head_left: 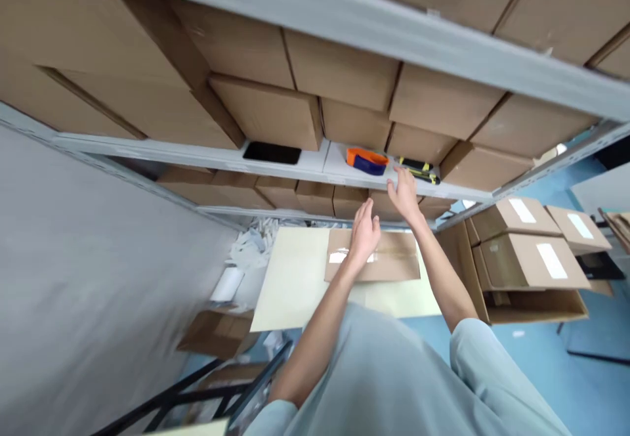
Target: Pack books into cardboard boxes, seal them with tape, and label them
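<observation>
My left hand (pixel 365 231) is above a closed cardboard box (pixel 396 259), its fingers stretched out with nothing visible in them. Whether it touches the box I cannot tell. The box carries clear tape and a white label, partly hidden by my left wrist. At the front edge of the metal shelf (pixel 315 160) is my right hand (pixel 404 193), fingers extended and thumb apart. Just beyond its fingertips lie black-and-yellow tools (pixel 418 168) that look like utility knives. Left of them sits an orange and dark blue ring-shaped item (pixel 367 160).
Cardboard boxes (pixel 344 68) fill the shelves ahead. A flat black object (pixel 272 153) lies on the shelf. Beneath the box is a pale yellow board (pixel 290 278). Labelled boxes (pixel 534 259) are stacked at right, a grey wall (pixel 98 278) stands left, and black metal bars (pixel 211 390) are below.
</observation>
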A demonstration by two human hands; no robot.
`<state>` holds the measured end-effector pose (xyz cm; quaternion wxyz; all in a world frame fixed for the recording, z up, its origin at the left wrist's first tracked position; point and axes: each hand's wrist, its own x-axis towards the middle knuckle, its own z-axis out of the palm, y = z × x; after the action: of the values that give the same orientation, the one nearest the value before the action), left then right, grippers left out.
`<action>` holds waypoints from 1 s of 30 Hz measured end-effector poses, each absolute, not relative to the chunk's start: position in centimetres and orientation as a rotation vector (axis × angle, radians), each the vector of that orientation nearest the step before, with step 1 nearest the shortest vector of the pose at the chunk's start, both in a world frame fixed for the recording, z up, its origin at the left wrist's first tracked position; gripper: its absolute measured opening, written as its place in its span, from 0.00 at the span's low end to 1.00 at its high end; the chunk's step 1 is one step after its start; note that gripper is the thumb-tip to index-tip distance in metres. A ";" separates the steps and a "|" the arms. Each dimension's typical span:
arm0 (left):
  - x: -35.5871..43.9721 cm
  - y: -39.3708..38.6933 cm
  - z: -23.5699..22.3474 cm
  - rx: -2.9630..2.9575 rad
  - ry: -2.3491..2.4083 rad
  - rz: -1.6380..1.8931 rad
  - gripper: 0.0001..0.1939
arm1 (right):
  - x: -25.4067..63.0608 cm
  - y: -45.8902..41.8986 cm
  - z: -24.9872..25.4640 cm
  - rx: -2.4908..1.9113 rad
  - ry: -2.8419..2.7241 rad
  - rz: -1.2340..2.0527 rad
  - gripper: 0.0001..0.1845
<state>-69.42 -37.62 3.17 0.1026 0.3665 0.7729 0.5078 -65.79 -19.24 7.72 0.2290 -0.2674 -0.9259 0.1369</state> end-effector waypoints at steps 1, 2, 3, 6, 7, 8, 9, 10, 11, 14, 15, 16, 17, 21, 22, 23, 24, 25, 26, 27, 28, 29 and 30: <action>-69.2 -38.6 2.5 1.072 2.297 1.459 0.30 | -62.9 -19.8 6.3 -0.758 -2.498 0.430 0.28; -69.0 -39.7 1.7 1.056 2.321 1.419 0.31 | -59.9 -20.6 4.8 -0.803 -2.458 0.484 0.28; -68.9 -40.9 1.0 1.030 2.356 1.376 0.31 | -56.9 -21.6 3.2 -0.871 -2.422 0.535 0.29; -68.5 -44.9 -0.7 0.874 2.533 1.194 0.35 | -49.3 -25.6 -0.9 -1.140 -2.321 0.689 0.34; -68.2 -46.0 -1.0 0.806 2.592 1.111 0.37 | -47.6 -26.8 -2.0 -1.221 -2.295 0.754 0.36; -67.9 -46.9 -1.2 0.735 2.636 1.022 0.40 | -46.2 -28.0 -3.0 -1.284 -2.276 0.830 0.38; -67.4 -47.6 -1.4 0.666 2.658 0.933 0.42 | -45.3 -28.9 -3.7 -1.327 -2.265 0.913 0.40; -66.9 -48.0 -1.4 0.610 2.655 0.850 0.44 | -44.8 -29.5 -4.3 -1.352 -2.264 0.992 0.41; -66.3 -48.1 -1.5 0.568 2.639 0.779 0.45 | -44.5 -29.9 -4.6 -1.365 -2.271 1.057 0.42; -64.8 -47.1 -1.9 0.480 2.623 0.659 0.47 | -44.6 -29.9 -4.8 -1.412 -2.325 1.157 0.47; -64.4 -46.6 -2.1 0.445 2.640 0.639 0.48 | -44.8 -29.5 -4.7 -1.447 -2.344 1.183 0.49; -64.2 -46.1 -2.4 0.399 2.664 0.619 0.51 | -44.9 -29.0 -4.6 -1.496 -2.356 1.217 0.50; -64.2 -45.6 -2.7 0.344 2.688 0.598 0.54 | -45.1 -28.5 -4.6 -1.557 -2.363 1.260 0.51; -65.1 -45.1 -4.1 0.216 2.725 0.599 0.54 | -45.1 -26.8 -5.2 -1.666 -2.400 1.382 0.48; -65.4 -45.4 -4.5 0.202 2.717 0.645 0.48 | -45.1 -26.6 -5.5 -1.635 -2.410 1.390 0.46; -65.8 -45.8 -4.9 0.189 2.699 0.709 0.41 | -45.0 -26.6 -5.9 -1.600 -2.406 1.392 0.44; -66.2 -46.3 -5.3 0.173 2.669 0.790 0.34 | -44.9 -26.6 -6.2 -1.573 -2.388 1.394 0.43; -66.5 -46.7 -5.7 0.153 2.629 0.884 0.29 | -44.8 -26.7 -6.6 -1.555 -2.359 1.398 0.43; -66.8 -47.1 -6.1 0.130 2.580 0.988 0.25 | -44.7 -26.9 -6.9 -1.544 -2.325 1.404 0.43; -67.0 -47.4 -6.5 0.106 2.529 1.091 0.22 | -44.6 -27.0 -7.2 -1.535 -2.291 1.410 0.43; -67.1 -47.7 -6.8 0.085 2.481 1.180 0.21 | -44.5 -27.1 -7.4 -1.524 -2.266 1.419 0.43; -67.2 -47.8 -7.0 0.065 2.444 1.240 0.21 | -44.4 -27.2 -7.6 -1.508 -2.254 1.429 0.42; -67.2 -47.8 -7.2 0.056 2.428 1.263 0.21 | -44.3 -27.2 -7.7 -1.494 -2.254 1.429 0.42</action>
<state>-67.16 -47.84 -7.16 0.2007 0.0199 0.8689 0.4520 -44.30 -27.22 -7.67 0.0413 -0.4881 -0.7364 0.4667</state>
